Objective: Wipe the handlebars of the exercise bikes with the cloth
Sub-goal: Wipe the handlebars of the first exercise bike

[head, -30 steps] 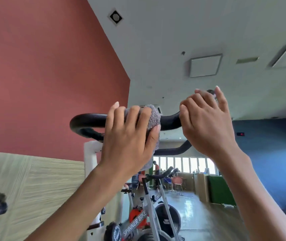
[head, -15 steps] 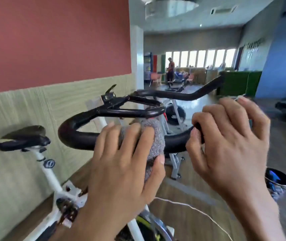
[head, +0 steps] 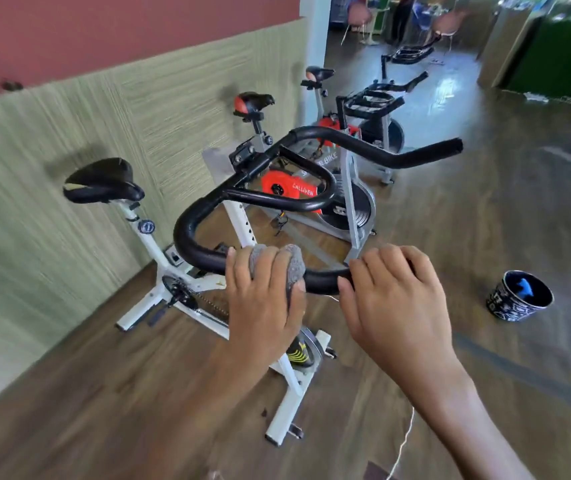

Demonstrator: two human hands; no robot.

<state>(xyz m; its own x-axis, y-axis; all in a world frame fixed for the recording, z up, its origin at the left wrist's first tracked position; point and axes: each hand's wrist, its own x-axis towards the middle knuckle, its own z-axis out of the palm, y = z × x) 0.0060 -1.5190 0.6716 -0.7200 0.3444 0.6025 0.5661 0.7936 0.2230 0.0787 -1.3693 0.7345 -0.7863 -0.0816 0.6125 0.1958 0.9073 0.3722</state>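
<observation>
The handlebars (head: 322, 281) of the white bike (head: 286, 407) sit right under my hands. Their near grip runs left to right across me, then curves at its left end and heads away toward the clamp. The grey cloth (head: 295, 266) is wrapped over that near grip, just right of the curve. My left hand (head: 263, 306) curls round cloth and bar together, thumb underneath. My right hand (head: 396, 299) grips the outer end of the same grip, fingers curled over the top. A short bare stretch of bar separates the two hands.

So I judge the cloth must travel along the bar's line, either right toward my steadying hand or left round the curve, with the left hand doing it. The far horn (head: 415, 157) lies well beyond both hands. A dark cup (head: 506, 308) stands on the floor to my right.
</observation>
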